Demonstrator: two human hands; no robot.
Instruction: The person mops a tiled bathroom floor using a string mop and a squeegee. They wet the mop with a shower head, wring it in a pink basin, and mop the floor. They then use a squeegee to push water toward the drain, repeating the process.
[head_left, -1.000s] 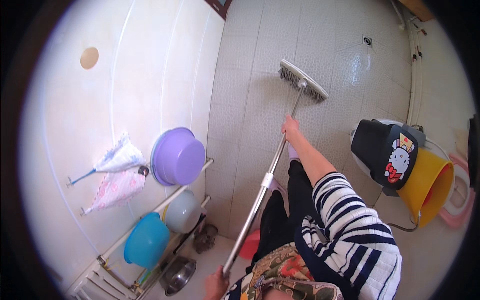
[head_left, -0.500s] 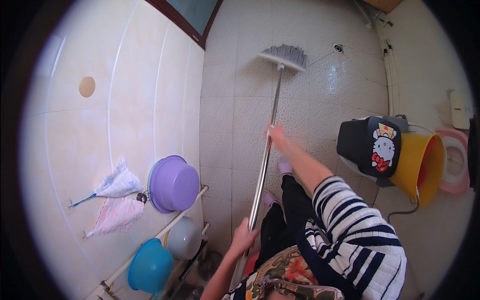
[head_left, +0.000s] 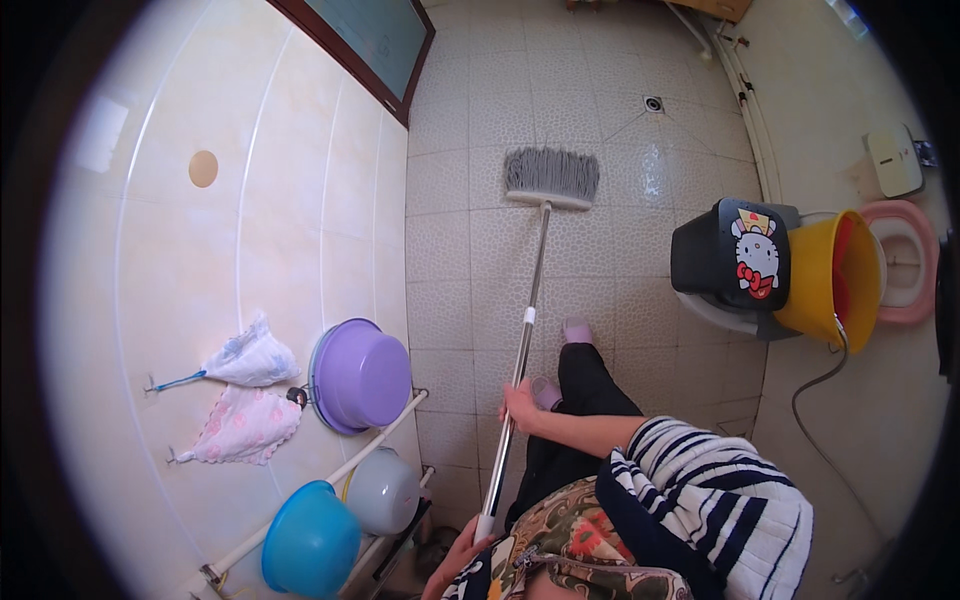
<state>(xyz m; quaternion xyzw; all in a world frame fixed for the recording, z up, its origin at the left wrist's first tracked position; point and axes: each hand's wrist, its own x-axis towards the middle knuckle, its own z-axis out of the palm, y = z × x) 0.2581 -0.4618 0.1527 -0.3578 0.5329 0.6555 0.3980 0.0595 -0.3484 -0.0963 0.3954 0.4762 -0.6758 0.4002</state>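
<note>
A broom [head_left: 551,178] with grey bristles, a pale plastic head and a long shiny metal handle stretches away from me over the tiled floor. Its bristles point toward the far end; I cannot tell whether they touch the tiles. My right hand [head_left: 519,406] is wrapped round the handle partway down, below a white collar. Closer to my body, my left hand [head_left: 468,548] grips the handle's near end at its pale end piece. My feet in light purple slippers stand just right of the handle.
A purple basin [head_left: 372,378], a blue basin [head_left: 310,540] and a grey basin [head_left: 385,490] hang along the left wall near two cloths. At right are a black bin [head_left: 712,255] and a yellow bucket [head_left: 812,290]. A floor drain [head_left: 653,104] lies farther off.
The broom head has come back toward me, and its bristles now show more fully. My right hand has drawn in close to my body, and my left hand has moved lower.
</note>
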